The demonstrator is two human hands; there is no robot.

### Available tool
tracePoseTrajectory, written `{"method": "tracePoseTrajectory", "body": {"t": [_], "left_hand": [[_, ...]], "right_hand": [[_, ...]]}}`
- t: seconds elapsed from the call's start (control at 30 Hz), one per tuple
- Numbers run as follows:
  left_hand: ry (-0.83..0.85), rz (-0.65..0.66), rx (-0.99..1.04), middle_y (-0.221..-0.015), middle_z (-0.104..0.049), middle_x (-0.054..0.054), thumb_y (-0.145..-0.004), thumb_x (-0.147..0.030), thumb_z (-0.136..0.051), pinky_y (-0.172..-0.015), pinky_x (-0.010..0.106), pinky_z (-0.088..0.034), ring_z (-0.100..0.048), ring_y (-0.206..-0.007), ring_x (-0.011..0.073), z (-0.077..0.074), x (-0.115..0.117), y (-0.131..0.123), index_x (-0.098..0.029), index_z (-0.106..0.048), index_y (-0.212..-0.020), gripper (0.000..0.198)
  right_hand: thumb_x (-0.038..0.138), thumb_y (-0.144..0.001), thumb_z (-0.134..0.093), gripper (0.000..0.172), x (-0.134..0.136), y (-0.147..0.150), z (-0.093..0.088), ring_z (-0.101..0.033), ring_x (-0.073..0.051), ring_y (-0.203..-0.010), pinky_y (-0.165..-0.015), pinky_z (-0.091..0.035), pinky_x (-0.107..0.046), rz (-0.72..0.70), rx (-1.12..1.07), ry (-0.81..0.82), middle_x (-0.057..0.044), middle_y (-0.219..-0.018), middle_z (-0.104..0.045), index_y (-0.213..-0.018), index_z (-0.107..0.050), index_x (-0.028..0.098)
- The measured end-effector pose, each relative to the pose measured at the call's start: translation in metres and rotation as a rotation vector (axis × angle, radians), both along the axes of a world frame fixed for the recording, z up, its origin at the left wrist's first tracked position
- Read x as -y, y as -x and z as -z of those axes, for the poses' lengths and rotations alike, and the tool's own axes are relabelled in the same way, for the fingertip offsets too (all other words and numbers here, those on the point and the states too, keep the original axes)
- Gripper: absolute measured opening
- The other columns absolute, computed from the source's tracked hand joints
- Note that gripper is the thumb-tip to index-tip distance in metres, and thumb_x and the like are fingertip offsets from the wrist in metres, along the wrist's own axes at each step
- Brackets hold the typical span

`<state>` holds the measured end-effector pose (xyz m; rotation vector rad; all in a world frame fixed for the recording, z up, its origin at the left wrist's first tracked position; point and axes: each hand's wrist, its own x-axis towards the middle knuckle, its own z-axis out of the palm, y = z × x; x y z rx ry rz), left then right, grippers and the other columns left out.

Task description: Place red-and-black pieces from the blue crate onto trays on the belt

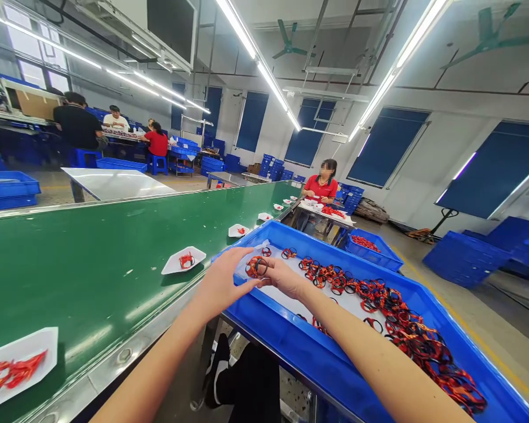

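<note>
Over the near left corner of a blue tray [264, 314], my right hand [284, 277] pinches a small coiled red, orange and black band [256, 267]. My left hand [224, 279] is beside it, thumb and fingers spread around a whitish, partly see-through piece [243, 262] that looks like a plastic bag; whether the fingers grip it is hard to tell. Many similar bands [417, 329] lie heaped along the right side of the tray on a white liner. Left of the tray, a white dish [171, 264] with red pieces sits on a green conveyor belt [114, 252].
More white dishes [20, 343] stand along the belt, whose metal edge [127, 352] runs beside the tray. A person in red [321, 187] sits at a table beyond the tray. A second blue tray [392, 258] holds red items. Other people work at the back left.
</note>
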<state>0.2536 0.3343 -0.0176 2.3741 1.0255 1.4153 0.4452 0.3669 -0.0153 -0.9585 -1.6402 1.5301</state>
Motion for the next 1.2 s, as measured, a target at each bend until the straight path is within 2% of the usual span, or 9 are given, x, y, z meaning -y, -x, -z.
{"method": "tracePoseTrajectory", "body": {"t": [0.07, 0.17, 0.5, 0.6, 0.73, 0.87, 0.97, 1.1, 1.2], "left_hand": [[0.029, 0.036, -0.009, -0.129, -0.055, 0.008, -0.076, -0.039, -0.064, -0.099, 0.043, -0.041, -0.051, -0.117, 0.0251, 0.004, -0.003, -0.007, -0.024, -0.044, -0.130, 0.060], [0.071, 0.056, 0.016, -0.124, -0.060, 0.005, -0.078, -0.036, -0.061, -0.097, 0.041, -0.043, -0.056, -0.112, 0.0234, 0.007, -0.004, -0.013, -0.025, -0.052, -0.123, 0.047], [0.109, -0.016, 0.363, -0.109, -0.064, 0.006, -0.076, -0.034, -0.065, -0.092, 0.036, -0.047, -0.061, -0.098, 0.0203, 0.011, 0.005, -0.014, -0.021, -0.061, -0.107, 0.034], [0.248, 0.040, 0.529, -0.105, -0.066, 0.006, -0.072, -0.036, -0.069, -0.090, 0.035, -0.047, -0.062, -0.094, 0.0198, 0.010, 0.003, -0.017, -0.020, -0.063, -0.104, 0.036], [0.608, 0.229, 0.977, -0.093, -0.069, 0.006, -0.075, -0.044, -0.063, -0.086, 0.032, -0.049, -0.064, -0.090, 0.0181, 0.003, -0.004, -0.019, -0.016, -0.065, -0.096, 0.035], [0.739, 0.344, 1.185, -0.090, -0.069, 0.005, -0.075, -0.043, -0.065, -0.089, 0.030, -0.047, -0.064, -0.089, 0.0155, -0.001, -0.008, -0.018, -0.015, -0.066, -0.089, 0.031], [0.693, 0.317, 1.142, -0.094, -0.069, 0.005, -0.076, -0.043, -0.064, -0.091, 0.031, -0.045, -0.063, -0.092, 0.0160, 0.000, -0.008, -0.018, -0.016, -0.066, -0.093, 0.033], [0.527, 0.196, 1.005, -0.103, -0.068, 0.007, -0.075, -0.041, -0.066, -0.091, 0.031, -0.044, -0.061, -0.097, 0.0182, 0.002, -0.007, -0.019, -0.017, -0.066, -0.103, 0.038], [0.501, 0.205, 0.985, -0.103, -0.068, 0.007, -0.077, -0.042, -0.062, -0.091, 0.032, -0.045, -0.062, -0.095, 0.0182, 0.000, -0.006, -0.019, -0.017, -0.064, -0.106, 0.039]], "right_hand": [[0.043, -0.073, -0.070, 0.032, 0.002, 0.001, -0.001, -0.055, -0.009, -0.069, -0.065, -0.049, -0.023, -0.027, -0.004, 0.013, -0.002, -0.087, -0.061, -0.091, -0.064, 0.017], [0.041, -0.072, -0.072, 0.032, 0.003, 0.001, -0.001, -0.056, -0.009, -0.072, -0.066, -0.049, -0.022, -0.058, -0.036, 0.055, -0.002, -0.090, -0.061, -0.093, -0.064, 0.018], [0.038, -0.073, -0.072, 0.028, 0.003, 0.004, -0.005, -0.055, -0.006, -0.062, -0.063, -0.051, -0.020, -0.050, -0.114, 0.188, 0.001, -0.074, -0.057, -0.086, -0.064, 0.015], [0.040, -0.073, -0.071, 0.028, 0.004, 0.005, -0.006, -0.052, -0.006, -0.060, -0.058, -0.050, -0.020, -0.015, -0.087, 0.161, 0.001, -0.073, -0.056, -0.084, -0.063, 0.015], [0.042, -0.075, -0.068, 0.031, 0.005, 0.008, -0.009, -0.049, -0.007, -0.057, -0.052, -0.049, -0.020, 0.020, -0.091, 0.133, 0.000, -0.071, -0.056, -0.089, -0.063, 0.015], [0.044, -0.075, -0.067, 0.030, 0.006, 0.011, -0.013, -0.046, -0.007, -0.052, -0.051, -0.049, -0.021, 0.066, -0.076, 0.056, 0.003, -0.060, -0.051, -0.081, -0.063, 0.015], [0.045, -0.074, -0.066, 0.033, 0.008, 0.013, -0.016, -0.045, -0.007, -0.048, -0.048, -0.047, -0.021, 0.132, -0.026, -0.031, 0.004, -0.057, -0.051, -0.089, -0.063, 0.016], [0.041, -0.074, -0.065, 0.035, 0.010, 0.017, -0.017, -0.050, -0.008, -0.045, -0.045, -0.046, -0.023, 0.226, 0.167, -0.323, 0.003, -0.064, -0.056, -0.099, -0.062, 0.017], [0.034, -0.075, -0.064, 0.029, 0.009, 0.016, -0.013, -0.053, -0.009, -0.046, -0.046, -0.044, -0.022, 0.222, 0.353, -0.496, 0.004, -0.064, -0.054, -0.099, -0.062, 0.018]]}}
